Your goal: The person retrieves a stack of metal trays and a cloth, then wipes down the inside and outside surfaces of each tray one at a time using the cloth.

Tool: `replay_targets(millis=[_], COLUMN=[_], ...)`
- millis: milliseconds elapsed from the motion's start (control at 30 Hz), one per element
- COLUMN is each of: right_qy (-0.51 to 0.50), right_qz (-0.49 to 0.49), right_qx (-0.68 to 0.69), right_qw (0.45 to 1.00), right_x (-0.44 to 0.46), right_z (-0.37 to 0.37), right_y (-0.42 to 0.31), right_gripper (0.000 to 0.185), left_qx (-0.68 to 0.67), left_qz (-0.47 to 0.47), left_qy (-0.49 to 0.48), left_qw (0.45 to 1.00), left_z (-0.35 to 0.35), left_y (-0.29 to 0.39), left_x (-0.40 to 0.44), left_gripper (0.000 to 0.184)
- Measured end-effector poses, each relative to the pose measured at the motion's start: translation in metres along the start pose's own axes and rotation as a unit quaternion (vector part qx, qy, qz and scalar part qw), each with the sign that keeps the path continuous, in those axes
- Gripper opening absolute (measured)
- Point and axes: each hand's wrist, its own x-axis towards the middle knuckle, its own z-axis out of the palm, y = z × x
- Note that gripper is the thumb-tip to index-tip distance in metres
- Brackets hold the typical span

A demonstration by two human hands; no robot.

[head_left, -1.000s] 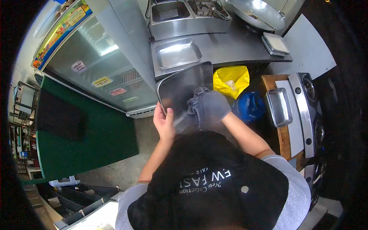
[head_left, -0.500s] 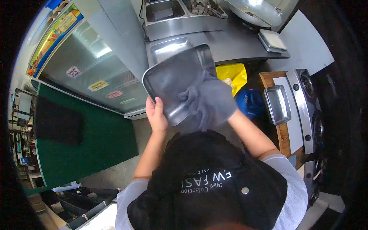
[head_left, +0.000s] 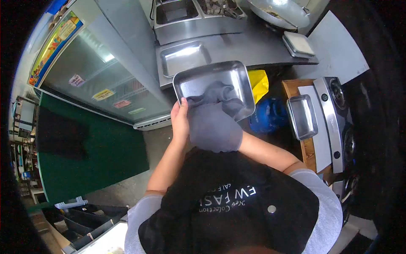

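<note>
**Left fingers (head_left: 184,103) pinch the rim of a deep, rectangular, shiny metal tray (head_left: 201,80); a dark grey cloth (head_left: 220,91) covers my right hand (head_left: 215,127)**

My left thumb lies over the tray's near left corner, and the other left fingers are outside the wall, so that grip is closed on the metal. My right hand is inside the bunched cloth, pressed toward the near part of the tray; its fingers are hidden, and I cannot tell how wide they stand. Loose folds of the cloth spread over the tray's inner floor, which faces up toward me. The tray is in my hands, in front of the near edge of a grey metal tabletop (head_left: 237,48).

Beyond my left fingers, a shallow rectangular metal pan (head_left: 186,59) rests on that tabletop, with a metal fryer unit (head_left: 198,31) behind it. Farther off, ahead and to the right of my fingers, sits a wide silver wok (head_left: 281,12), near a stack of flat trays with a white top (head_left: 298,43).

Just beyond the tray's right side, past my right hand, are a yellow plastic bag (head_left: 259,84) and a round blue container (head_left: 268,115). Farther right, a smaller rectangular metal tray (head_left: 303,118) lies beside a silver-fronted stove (head_left: 332,122). Well left of my left fingers stands a glass-door refrigerator (head_left: 105,80).
</note>
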Motion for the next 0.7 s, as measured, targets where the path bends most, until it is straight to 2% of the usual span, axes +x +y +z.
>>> replay_targets(millis=[67, 133, 200, 233, 267, 300, 333, 367, 400, 467, 500, 533, 567, 600, 633, 667, 700], right_qy=[0.016, -0.015, -0.046, 0.042, 0.13, 0.127, 0.123, 0.12, 0.122, 0.194, 0.197, 0.214, 0.223, 0.22, 0.298, 0.356, 0.354], right_qz=[0.013, 0.024, 0.033, 0.05, 0.065, 0.059, 0.056, 0.052, 0.046, 0.063, 0.061, 0.191, 0.319, 0.32, 0.306, 0.267, 0.263], right_qx=[0.027, 0.004, -0.019, -0.014, -0.006, -0.003, -0.067, -0.131, -0.132, -0.064, -0.065, 0.005, 0.076, 0.078, 0.32, 0.54, 0.54], right_qw=[0.999, 1.0, 0.998, 0.998, 0.989, 0.99, 0.989, 0.983, 0.983, 0.977, 0.976, 0.958, 0.918, 0.918, 0.846, 0.715, 0.717], right_x=[-0.006, -0.009, -0.015, -0.021, -0.027, -0.033, -0.039, -0.046, -0.054, -0.065, -0.068, -0.075, -0.082, -0.087, -0.088, -0.087, -0.084], right_z=[-0.004, -0.013, -0.013, -0.005, 0.002, 0.003, 0.002, -0.002, -0.015, -0.046, -0.046, -0.039, -0.031, -0.019, -0.008, -0.001, -0.003], right_y=[0.002, 0.0, 0.004, 0.013, 0.02, 0.03, 0.043, 0.055, 0.063, 0.076, 0.081, 0.083, 0.084, 0.088, 0.094, 0.101, 0.103], right_gripper=[0.022, 0.019, 0.016, 0.015, 0.013, 0.013, 0.014, 0.014, 0.014, 0.018, 0.018, 0.023, 0.027, 0.027, 0.031, 0.034, 0.034], left_qx=[-0.015, 0.0, -0.077, -0.136, -0.139, -0.153, -0.167, -0.145, -0.044, 0.015, 0.015, -0.133, -0.28, -0.281, -0.285, -0.288, -0.319], left_qz=[-0.077, -0.091, -0.139, -0.138, -0.135, -0.159, -0.183, -0.192, -0.183, -0.324, -0.32, -0.351, -0.377, -0.379, -0.313, -0.242, -0.25], left_qy=[0.026, 0.013, -0.05, -0.136, -0.13, -0.138, -0.147, -0.113, -0.003, 0.115, 0.116, 0.084, 0.052, 0.055, 0.063, 0.07, 0.052], left_qw=[0.997, 0.996, 0.986, 0.972, 0.972, 0.965, 0.958, 0.964, 0.982, 0.939, 0.94, 0.923, 0.882, 0.88, 0.904, 0.924, 0.913], left_z=[0.015, 0.016, 0.019, 0.024, 0.024, 0.022, 0.019, 0.005, 0.004, -0.021, -0.024, -0.027, -0.03, -0.028, -0.022, -0.019, -0.019], left_y=[0.009, -0.005, -0.017, -0.007, -0.007, -0.007, -0.005, -0.033, -0.054, -0.102, -0.106, -0.112, -0.119, -0.119, -0.11, -0.099, -0.083], left_x=[0.0, 0.008, 0.014, 0.011, 0.01, 0.01, 0.009, 0.018, 0.015, 0.019, 0.017, 0.011, 0.006, 0.003, 0.004, 0.006, 0.005], left_gripper=[0.046, 0.051, 0.057, 0.071, 0.071, 0.076, 0.082, 0.088, 0.084, 0.072, 0.072, 0.066, 0.06, 0.06, 0.057, 0.054, 0.05])
